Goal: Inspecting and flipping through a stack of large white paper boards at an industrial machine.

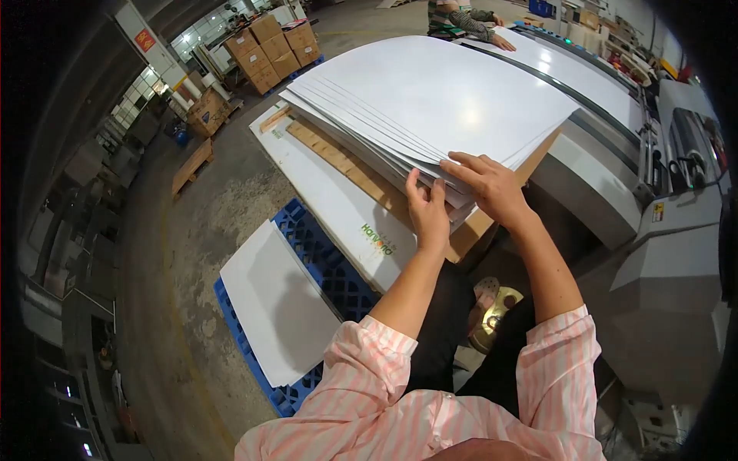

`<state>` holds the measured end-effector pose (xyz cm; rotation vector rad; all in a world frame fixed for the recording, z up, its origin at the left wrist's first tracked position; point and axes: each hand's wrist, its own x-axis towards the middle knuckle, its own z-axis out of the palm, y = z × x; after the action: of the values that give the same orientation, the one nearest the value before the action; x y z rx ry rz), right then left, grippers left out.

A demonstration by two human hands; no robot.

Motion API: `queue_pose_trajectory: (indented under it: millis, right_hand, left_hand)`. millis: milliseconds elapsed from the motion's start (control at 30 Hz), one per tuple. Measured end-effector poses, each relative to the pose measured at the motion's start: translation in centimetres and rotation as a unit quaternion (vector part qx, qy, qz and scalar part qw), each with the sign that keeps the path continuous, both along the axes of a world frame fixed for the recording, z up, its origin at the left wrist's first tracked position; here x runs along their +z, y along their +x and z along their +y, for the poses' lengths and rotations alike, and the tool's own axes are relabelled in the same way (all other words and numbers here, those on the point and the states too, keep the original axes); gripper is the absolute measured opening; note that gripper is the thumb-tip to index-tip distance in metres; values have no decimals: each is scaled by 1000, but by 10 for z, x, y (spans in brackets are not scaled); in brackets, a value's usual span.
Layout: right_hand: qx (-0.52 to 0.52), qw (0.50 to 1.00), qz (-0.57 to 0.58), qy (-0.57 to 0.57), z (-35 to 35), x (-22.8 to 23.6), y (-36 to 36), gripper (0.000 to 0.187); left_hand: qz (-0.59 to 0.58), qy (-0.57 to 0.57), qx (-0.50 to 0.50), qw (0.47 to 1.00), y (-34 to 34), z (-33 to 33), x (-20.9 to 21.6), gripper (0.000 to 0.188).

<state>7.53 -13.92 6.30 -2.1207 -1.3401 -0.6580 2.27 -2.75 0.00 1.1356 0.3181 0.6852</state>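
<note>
A tall stack of large glossy white sheets (430, 92) lies in front of me, its upper sheets fanned out along the left edge. My right hand (496, 188) is at the stack's near corner, fingers on top of the upper sheets and closed on their edge; its thumb is mostly hidden. Just left of it, my left hand (429, 215) is raised against the sheet edges with thumb and fingers apart. Whether its fingertips press on the lower sheets is hard to see.
Under the stack are a wooden strip (338, 157) and a white printed board (307, 173). A blue pallet (323, 257) carries a smaller white stack (273, 307) at left. A grey machine (592, 177) stands at right, where another person's hand (502, 42) rests. Cartons (269, 50) stand far back.
</note>
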Motion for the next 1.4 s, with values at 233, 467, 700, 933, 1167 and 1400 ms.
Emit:
queue_pose_trajectory:
  millis: [233, 467, 700, 933, 1167, 1400]
  right_hand:
    - [-63, 997, 20, -25, -2, -1, 3, 20]
    - [-121, 987, 98, -51, 5, 5, -1, 23]
    - [-68, 985, -116, 104, -1, 2, 18, 23]
    - [2, 979, 144, 146, 7, -22, 28, 21]
    - [-51, 797, 446, 405, 14, 2, 20, 35]
    - [-26, 975, 213, 60, 4, -13, 22, 18]
  left_hand:
    - [-8, -12, -7, 1000, 0, -2, 2, 51]
    - [-13, 8, -5, 1000, 2, -4, 2, 53]
    - [48, 76, 6, 996, 9, 8, -19, 30]
    - [56, 78, -69, 993, -3, 2, -8, 23]
    - [8, -11, -79, 997, -5, 4, -8, 18]
    - [33, 63, -84, 994, -2, 3, -12, 19]
